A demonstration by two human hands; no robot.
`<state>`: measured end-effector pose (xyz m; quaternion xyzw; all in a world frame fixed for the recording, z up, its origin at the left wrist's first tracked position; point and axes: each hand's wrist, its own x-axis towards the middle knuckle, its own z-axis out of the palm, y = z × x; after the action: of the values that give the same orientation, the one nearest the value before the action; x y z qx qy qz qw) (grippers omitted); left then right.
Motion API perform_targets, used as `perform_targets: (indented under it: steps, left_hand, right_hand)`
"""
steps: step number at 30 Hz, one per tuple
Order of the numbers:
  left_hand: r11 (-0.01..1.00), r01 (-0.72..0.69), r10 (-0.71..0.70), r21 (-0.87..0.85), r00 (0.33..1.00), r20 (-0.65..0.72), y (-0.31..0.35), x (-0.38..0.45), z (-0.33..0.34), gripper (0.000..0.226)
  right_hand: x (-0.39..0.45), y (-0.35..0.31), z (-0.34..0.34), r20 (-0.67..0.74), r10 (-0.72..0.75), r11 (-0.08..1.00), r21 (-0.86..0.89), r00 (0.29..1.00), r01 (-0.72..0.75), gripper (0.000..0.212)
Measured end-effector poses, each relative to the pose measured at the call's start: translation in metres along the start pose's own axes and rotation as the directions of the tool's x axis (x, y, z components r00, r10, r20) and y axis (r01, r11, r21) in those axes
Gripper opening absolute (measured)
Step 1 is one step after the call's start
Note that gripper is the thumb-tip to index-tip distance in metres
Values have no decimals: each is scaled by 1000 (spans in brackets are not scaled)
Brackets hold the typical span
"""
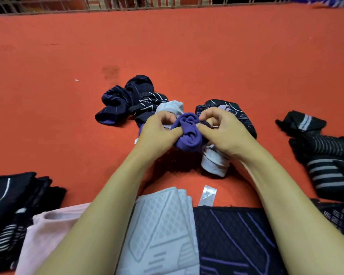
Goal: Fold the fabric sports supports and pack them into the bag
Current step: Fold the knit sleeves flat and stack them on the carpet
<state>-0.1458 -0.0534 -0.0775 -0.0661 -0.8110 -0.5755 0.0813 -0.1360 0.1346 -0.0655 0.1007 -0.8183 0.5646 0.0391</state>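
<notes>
Both my hands pinch the purple support (188, 132), my left hand (157, 132) and my right hand (224, 132), just above the red floor (68, 56). It is bunched up, so it might slip loose or fold crooked. I see no bag.

left hand (159, 130) – fingers curled, pinching | right hand (222, 132) – same

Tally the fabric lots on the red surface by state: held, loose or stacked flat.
Held in both hands: 1, the purple support
Loose, unfolded heaps: 3, the navy heap, the black patterned piece, the black striped heap
Flat folded stacks: 4, dark stack, pink stack, white stack, navy stack
Total: 8
</notes>
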Motion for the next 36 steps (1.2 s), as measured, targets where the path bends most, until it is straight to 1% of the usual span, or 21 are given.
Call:
perform_targets:
  steps: [2,4,5,6,7,9,12,14,16,18,21,23,24,26,28,29,31,32,34,35,36]
  left_hand:
    - [1000,11,-12,-19,999,-36,-1,0,-3,25]
    - [999,-6,3,-51,998,-63,0,-1,-6,30]
    - [996,15,-20,-91,998,-56,2,-2,-8,31]
    - [987,62,-67,-151,997,-24,4,-3,-9,34]
    - [969,123,-117,-213,992,38,5,-5,-10,36]
    - [938,210,-164,-277,970,180,7,-7,-10,34]
    - [897,265,-153,-353,937,314,12,-8,-14,36]
    - [918,235,-102,-319,918,384,15,-10,-18,43]
    - [978,127,-50,-168,914,403,16,-13,-20,49]
    - [994,60,-22,-86,923,384,15,-15,-18,46]
    - [997,34,-15,-63,960,280,17,-13,-7,30]
    - [1000,0,2,-10,984,178,16,-12,0,28]
    - [1000,5,-1,-23,986,164,16,-12,1,31]
    - [980,91,-42,-176,964,262,21,-16,-3,43]
    - [906,216,-81,-364,932,353,27,-19,-11,59]
    - [880,240,-102,-409,938,332,28,-18,-15,63]
    - [884,238,-138,-402,955,261,29,-17,-18,64]
    - [901,221,-129,-374,958,256,28,-16,-18,60]
    - [939,175,-98,-296,961,258,26,-16,-16,40]
    - [946,170,-107,-276,968,229,26,-15,-15,32]
    - [945,168,-118,-282,976,185,24,-13,-15,32]
  right_hand:
    - [-3,-3,-1,62,24,996,80,998,-29,14]
    - [-8,-7,-2,212,74,971,208,975,-119,23]
    - [-9,-8,-3,261,90,966,212,961,-148,29]
    - [-9,-7,-3,269,102,978,147,958,-146,34]
    - [-9,-7,-3,246,106,993,20,964,-114,37]
    - [-7,-4,-1,163,103,967,-247,981,-60,32]
    - [-6,-3,2,-12,-3,907,-421,1000,-3,12]
    - [-8,-1,6,-138,-73,881,-472,988,-1,21]
    - [-12,-1,12,-235,-129,865,-501,963,-7,19]
    - [-14,-2,16,-298,-173,861,-509,939,-3,16]
    - [-12,-3,17,-381,-232,921,-382,895,76,23]
    - [-11,-2,19,-422,-280,929,-345,862,133,25]
    - [-11,-2,20,-436,-289,931,-334,852,146,27]
    - [-12,-5,18,-459,-255,955,-255,851,149,26]
    - [-13,-10,12,-460,-170,984,-129,871,124,23]
    - [-13,-13,9,-439,-123,992,-49,890,113,23]
    - [-13,-16,5,-334,-68,985,125,940,115,28]
    - [-13,-16,4,-258,-66,971,206,964,122,29]
    - [-13,-15,6,-108,-87,933,340,990,119,29]
    - [-13,-14,7,-63,-87,920,377,994,105,30]
    - [-12,-14,7,-50,-83,916,390,995,96,30]
